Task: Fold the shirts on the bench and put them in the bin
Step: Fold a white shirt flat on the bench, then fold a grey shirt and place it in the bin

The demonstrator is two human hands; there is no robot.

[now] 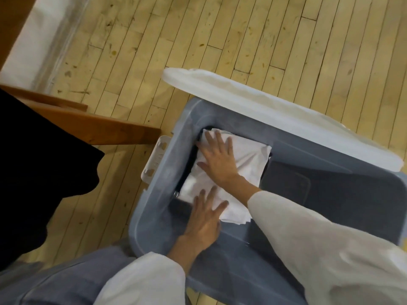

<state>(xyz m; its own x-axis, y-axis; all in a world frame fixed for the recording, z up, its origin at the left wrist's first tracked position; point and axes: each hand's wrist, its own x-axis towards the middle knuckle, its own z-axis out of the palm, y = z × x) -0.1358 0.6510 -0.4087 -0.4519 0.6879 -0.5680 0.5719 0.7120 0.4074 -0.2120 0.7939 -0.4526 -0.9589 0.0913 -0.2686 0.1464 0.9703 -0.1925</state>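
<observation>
Head view, looking down; frame slightly blurred.

- Far left: black garment (33, 164) draped over the wooden table (103, 128), one edge hanging past the table's rim. Shape unfolded, loose.
- Bottom left: the person's blue-jeaned leg (66, 282), just beside the bin's near corner.
- Floor: pale wood boards (198, 40), scuffed.
- Centre: grey-blue translucent bin (152, 208) standing on the floor, near the table end but not touching it. White latch handle (156, 159) on its left short wall.
- Left hand (206, 216): reaches in over the near rim, white sleeve pushed back from the wrist. Fingers straight and spread, palm flat on the near edge of the white shirt (251, 164). Not gripping.
- White shirt: folded into a rough rectangle, lying in the left end of the bin. It sits on top of dark fabric (191, 158), which shows as a narrow strip along the shirt's left side; how many pieces lie beneath, cannot tell.
- Right hand (219, 160): palm down on the far half of the same shirt, fingers straight and fanned, pressing flat. Nothing pinched.
- Right of the shirt: bare bin bottom.
- Far side: white lid (286, 113) resting along the bin's far long rim, tilted.
</observation>
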